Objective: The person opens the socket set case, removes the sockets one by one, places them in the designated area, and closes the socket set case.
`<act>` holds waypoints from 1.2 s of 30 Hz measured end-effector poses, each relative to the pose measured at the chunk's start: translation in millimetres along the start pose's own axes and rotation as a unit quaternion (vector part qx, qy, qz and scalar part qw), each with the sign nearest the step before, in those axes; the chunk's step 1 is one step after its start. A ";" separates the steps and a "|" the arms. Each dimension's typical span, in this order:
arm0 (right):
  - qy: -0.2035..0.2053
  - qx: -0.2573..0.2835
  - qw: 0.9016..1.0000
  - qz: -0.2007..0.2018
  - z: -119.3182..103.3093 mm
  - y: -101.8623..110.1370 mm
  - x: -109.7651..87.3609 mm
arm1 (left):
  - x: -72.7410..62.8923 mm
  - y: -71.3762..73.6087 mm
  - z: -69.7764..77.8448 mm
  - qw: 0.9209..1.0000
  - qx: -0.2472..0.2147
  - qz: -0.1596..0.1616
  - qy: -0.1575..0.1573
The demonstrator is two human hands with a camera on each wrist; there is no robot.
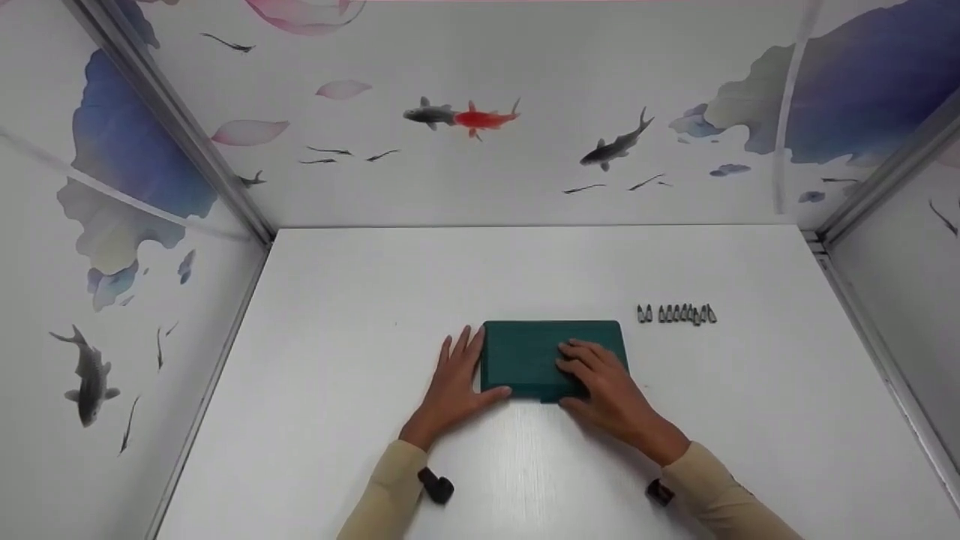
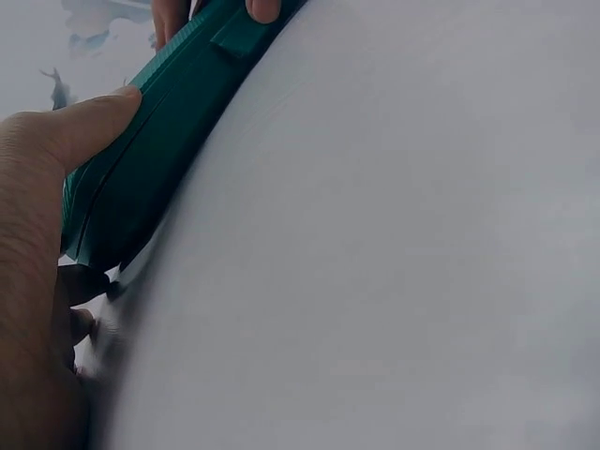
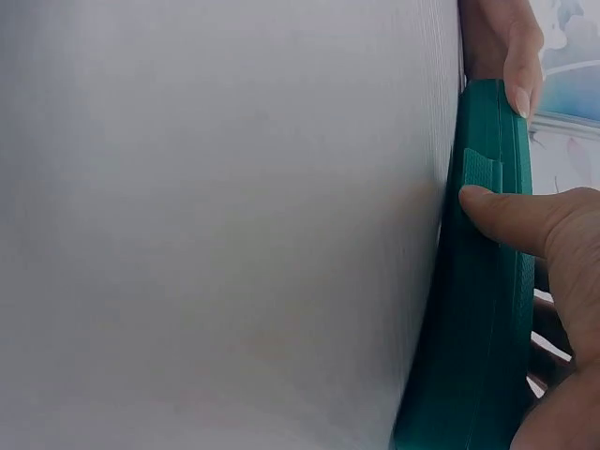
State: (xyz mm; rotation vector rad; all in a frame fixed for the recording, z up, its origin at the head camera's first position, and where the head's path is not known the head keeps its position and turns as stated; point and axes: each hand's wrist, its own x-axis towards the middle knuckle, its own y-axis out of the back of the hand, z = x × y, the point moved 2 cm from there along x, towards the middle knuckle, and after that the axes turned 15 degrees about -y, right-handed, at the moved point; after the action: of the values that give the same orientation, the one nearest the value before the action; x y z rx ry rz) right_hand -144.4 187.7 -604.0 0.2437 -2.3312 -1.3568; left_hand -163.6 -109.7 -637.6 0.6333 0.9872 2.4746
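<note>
A flat green plastic case (image 1: 525, 352) lies on the white table, its lid down and a small latch tab (image 3: 483, 169) on its front edge. My left hand (image 1: 457, 382) rests at the case's left end, its fingers fairly straight along the side and its thumb (image 2: 103, 122) against the front upper edge. Over the right part, my right hand (image 1: 607, 382) holds the case with bent fingers on the lid. Its thumb (image 3: 511, 216) presses on the front at the latch tab. What the case contains is hidden.
Several small pointed metal pieces (image 1: 679, 313) stand in a row to the right, behind the case. White panels (image 1: 540, 165) printed with fish and petals border the table (image 1: 337, 300) at the back and sides.
</note>
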 end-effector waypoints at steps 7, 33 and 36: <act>0.009 -0.009 1.000 0.005 -0.6 -3.4 0.7 | -1.1 0.6 0.5 1.000 0.003 0.000 0.005; 0.020 0.057 0.998 0.026 23.6 39.9 -1.3 | -16.7 35.3 6.0 0.999 -0.014 0.016 0.046; -0.002 0.043 0.996 0.076 48.0 61.1 -20.5 | -28.3 52.1 6.4 0.998 0.037 0.024 0.053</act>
State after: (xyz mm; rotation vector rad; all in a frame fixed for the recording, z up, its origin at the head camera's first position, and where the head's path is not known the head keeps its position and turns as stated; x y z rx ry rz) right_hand -143.8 263.6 -577.7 0.0881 -2.3622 -1.1866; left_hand -147.0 -155.8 -603.5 0.5608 1.1199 2.5472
